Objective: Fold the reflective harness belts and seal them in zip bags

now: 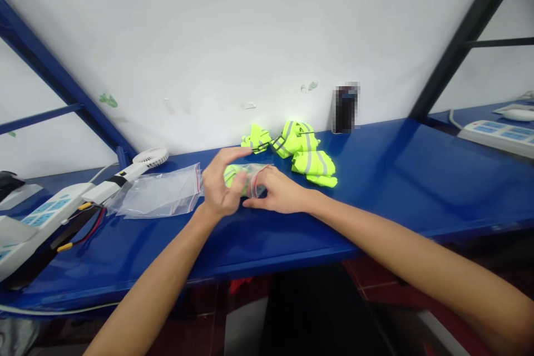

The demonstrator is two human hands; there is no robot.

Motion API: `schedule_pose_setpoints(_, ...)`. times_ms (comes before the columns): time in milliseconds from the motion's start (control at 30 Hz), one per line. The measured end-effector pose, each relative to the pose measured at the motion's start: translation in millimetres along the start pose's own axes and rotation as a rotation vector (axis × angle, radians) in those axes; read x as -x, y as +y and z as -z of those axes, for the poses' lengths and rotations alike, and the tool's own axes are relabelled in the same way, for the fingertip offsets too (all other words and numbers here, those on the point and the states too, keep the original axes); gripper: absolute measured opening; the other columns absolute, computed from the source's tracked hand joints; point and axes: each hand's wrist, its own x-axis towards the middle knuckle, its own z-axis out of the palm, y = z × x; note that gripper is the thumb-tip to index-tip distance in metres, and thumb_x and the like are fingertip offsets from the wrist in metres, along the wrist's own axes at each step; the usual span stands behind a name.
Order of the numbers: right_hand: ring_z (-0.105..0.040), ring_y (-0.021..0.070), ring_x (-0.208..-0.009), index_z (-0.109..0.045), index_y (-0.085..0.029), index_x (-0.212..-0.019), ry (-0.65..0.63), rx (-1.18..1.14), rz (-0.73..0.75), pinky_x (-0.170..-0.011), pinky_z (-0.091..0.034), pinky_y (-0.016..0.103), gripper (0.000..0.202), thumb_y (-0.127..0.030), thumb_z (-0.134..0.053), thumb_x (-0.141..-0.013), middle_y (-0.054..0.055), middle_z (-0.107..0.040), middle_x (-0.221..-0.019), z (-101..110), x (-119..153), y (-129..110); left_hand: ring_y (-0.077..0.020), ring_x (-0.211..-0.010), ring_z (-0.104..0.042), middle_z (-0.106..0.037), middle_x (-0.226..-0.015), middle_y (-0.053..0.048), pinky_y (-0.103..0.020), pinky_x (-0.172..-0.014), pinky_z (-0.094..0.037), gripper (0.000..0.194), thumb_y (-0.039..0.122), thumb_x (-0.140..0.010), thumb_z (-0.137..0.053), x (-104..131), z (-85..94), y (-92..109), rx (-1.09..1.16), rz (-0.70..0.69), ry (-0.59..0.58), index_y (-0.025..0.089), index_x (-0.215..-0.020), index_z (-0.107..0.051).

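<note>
A clear plastic bag (252,168) with a red line along its mouth lies between the person's two hands on the blue table (387,178), and a fluorescent yellow-green bundle (230,174) with grey stripes shows inside it. The left hand (221,183) is at the left end of the bag, spread in a C shape: the index finger reaches out over the bag while the blurred thumb sits apart from it, in front of the bag. The right hand (281,190) is at the bag's right end, its fingers at the red-lined mouth and its thumb stretched out below; whether it pinches the plastic cannot be told.

Behind the bag, toward the white wall (258,39), lies a small striped fluorescent bundle (256,139) with a dark band. Behind and to the right of the bag are two larger striped bundles, a rear one (292,139) and a front one (315,164), touching each other. Farther right and back, a dark pixelated object (345,109) stands upright against the wall.

Left of the bag, empty clear zip bags (162,192) lie overlapping. Beyond them, farther left, are a white handheld fan (151,157), a dark cable with yellow connectors (85,206) and a white power strip (54,211).
</note>
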Motion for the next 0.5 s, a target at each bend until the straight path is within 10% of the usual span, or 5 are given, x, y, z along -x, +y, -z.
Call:
schedule_pose_setpoints(233,-0.054,0.0149,-0.063,-0.054,-0.02,-0.058,-0.157,-0.235,-0.022,-0.072,-0.046,0.031,0.025,-0.019,-0.06,-0.082,-0.002,-0.06,-0.064,19.4,-1.9,4.1,-0.0165,-0.077,-0.069,-0.07,-0.077,-0.003,-0.03,-0.078,-0.052,0.036,0.037,-0.1,-0.037,-11.5,26.8,-33.9,-0.103,0.192,0.148,0.018,-0.09,-0.066)
schedule_pose_setpoints(500,-0.048,0.0136,-0.062,-0.057,-0.017,-0.065,-0.028,-0.344,-0.326,-0.061,-0.039,0.028,0.032,-0.038,-0.052,-0.089,-0.001,-0.056,-0.065,17.7,1.4,5.8,-0.0224,-0.1,-0.067,-0.073,-0.108,-0.005,-0.034,-0.088,-0.049,0.037,0.036,-0.098,-0.036,-5.9,14.8,-43.3,-0.124,0.269,-0.49,0.022,-0.11,-0.068)
